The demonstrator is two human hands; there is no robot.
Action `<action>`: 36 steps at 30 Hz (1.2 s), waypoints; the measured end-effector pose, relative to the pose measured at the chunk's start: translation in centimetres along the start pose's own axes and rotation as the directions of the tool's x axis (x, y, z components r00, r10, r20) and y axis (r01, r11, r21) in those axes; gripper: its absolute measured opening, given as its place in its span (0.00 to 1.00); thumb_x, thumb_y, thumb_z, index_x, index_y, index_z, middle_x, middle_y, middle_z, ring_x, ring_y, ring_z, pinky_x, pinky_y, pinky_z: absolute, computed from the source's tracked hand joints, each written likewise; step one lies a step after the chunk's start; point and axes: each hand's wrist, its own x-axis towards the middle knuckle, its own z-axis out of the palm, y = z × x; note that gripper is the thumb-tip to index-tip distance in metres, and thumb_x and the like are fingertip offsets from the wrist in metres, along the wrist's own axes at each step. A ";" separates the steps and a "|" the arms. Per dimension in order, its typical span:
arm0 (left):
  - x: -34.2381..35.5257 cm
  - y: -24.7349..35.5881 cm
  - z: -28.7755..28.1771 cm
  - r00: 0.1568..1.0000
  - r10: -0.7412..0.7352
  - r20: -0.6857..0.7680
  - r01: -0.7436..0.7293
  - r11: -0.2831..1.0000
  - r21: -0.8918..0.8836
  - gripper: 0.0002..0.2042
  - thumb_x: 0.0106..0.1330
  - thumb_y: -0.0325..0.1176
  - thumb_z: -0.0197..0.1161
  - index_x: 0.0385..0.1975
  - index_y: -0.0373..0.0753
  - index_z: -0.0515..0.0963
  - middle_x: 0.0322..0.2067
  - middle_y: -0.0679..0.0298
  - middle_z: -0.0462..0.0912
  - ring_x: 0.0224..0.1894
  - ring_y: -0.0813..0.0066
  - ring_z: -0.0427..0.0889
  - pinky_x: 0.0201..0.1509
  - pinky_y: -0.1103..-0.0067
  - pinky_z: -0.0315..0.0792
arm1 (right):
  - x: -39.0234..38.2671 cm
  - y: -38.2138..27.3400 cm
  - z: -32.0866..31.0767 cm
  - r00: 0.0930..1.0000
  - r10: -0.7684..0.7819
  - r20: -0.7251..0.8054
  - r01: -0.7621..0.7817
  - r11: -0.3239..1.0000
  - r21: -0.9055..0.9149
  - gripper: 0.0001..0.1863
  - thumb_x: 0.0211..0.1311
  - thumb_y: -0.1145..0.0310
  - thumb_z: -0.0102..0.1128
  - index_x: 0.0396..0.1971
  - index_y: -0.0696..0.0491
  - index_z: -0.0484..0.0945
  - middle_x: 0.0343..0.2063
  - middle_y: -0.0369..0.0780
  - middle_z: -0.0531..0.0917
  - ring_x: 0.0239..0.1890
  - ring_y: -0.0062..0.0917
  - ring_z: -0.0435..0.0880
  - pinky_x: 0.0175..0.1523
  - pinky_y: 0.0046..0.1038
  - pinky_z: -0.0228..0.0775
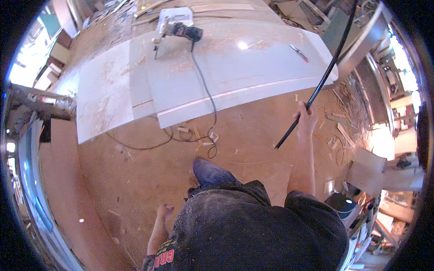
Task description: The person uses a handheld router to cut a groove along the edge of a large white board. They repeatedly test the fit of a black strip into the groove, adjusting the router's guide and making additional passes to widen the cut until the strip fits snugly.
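My right hand (307, 119), out ahead on the right, is closed around a long, thin black rod (326, 74). The rod slants from its lower end above the brown floor, past the right edge of the white boards, to the top of the view. Whether it is a stiff pipe or a thick hose I cannot tell. My left hand (165, 211) hangs low beside my body, its fingers loosely curled with nothing visible in them. Ahead of me, a dark corded power tool (183, 31) rests on the large white sheet (190, 92), amid wood shavings.
A slim red-and-silver hand tool (299, 53) lies on the sheet's right part. The tool's dark cable (201, 77) drops over the near edge and loops on the floor (149, 180) among wood scraps. Leaning panels (63, 180) line the left; offcuts (346, 134) lie at right.
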 end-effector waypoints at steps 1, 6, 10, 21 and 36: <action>-0.4 0.0 1.3 0.999 -0.022 0.029 0.023 0.999 -0.043 0.24 0.59 0.51 0.73 0.49 0.40 0.86 0.46 0.51 0.89 0.51 0.53 0.87 0.56 0.65 0.80 | 0.2 -1.1 -1.5 0.999 -0.038 -0.002 0.038 0.999 -0.009 0.08 0.71 0.65 0.66 0.40 0.55 0.82 0.18 0.32 0.75 0.16 0.16 0.74 0.23 0.23 0.68; 0.3 6.8 4.2 0.996 0.040 0.085 -0.051 0.990 0.134 0.25 0.60 0.54 0.70 0.47 0.41 0.87 0.47 0.51 0.89 0.52 0.52 0.87 0.57 0.63 0.80 | 2.4 -3.7 -9.3 0.998 -0.055 0.032 0.061 0.975 -0.213 0.13 0.76 0.60 0.60 0.41 0.55 0.83 0.21 0.32 0.76 0.20 0.16 0.74 0.27 0.23 0.69; 2.1 18.3 3.4 0.940 0.276 0.203 -0.342 0.763 0.548 0.18 0.65 0.48 0.65 0.41 0.40 0.88 0.45 0.50 0.89 0.50 0.49 0.87 0.55 0.60 0.80 | 5.3 1.3 -12.2 0.951 -0.308 0.037 0.303 0.899 -0.315 0.19 0.78 0.55 0.56 0.45 0.57 0.83 0.28 0.33 0.80 0.32 0.20 0.78 0.40 0.27 0.72; -2.3 70.9 2.9 0.324 0.811 -0.487 -0.713 0.547 0.438 0.20 0.68 0.40 0.64 0.56 0.36 0.79 0.55 0.51 0.81 0.59 0.50 0.78 0.65 0.59 0.71 | 14.9 12.4 -28.7 0.997 0.067 0.043 -0.046 0.930 -0.366 0.28 0.78 0.47 0.52 0.57 0.58 0.81 0.42 0.45 0.88 0.44 0.28 0.84 0.49 0.33 0.74; 9.0 97.8 4.4 0.462 0.870 -0.175 -0.552 0.436 0.711 0.45 0.74 0.59 0.53 0.79 0.33 0.47 0.80 0.50 0.44 0.83 0.54 0.40 0.83 0.50 0.37 | 26.8 14.8 -29.2 0.993 -0.034 0.111 0.092 0.812 -0.576 0.24 0.79 0.55 0.52 0.62 0.58 0.78 0.49 0.53 0.86 0.52 0.44 0.84 0.59 0.39 0.74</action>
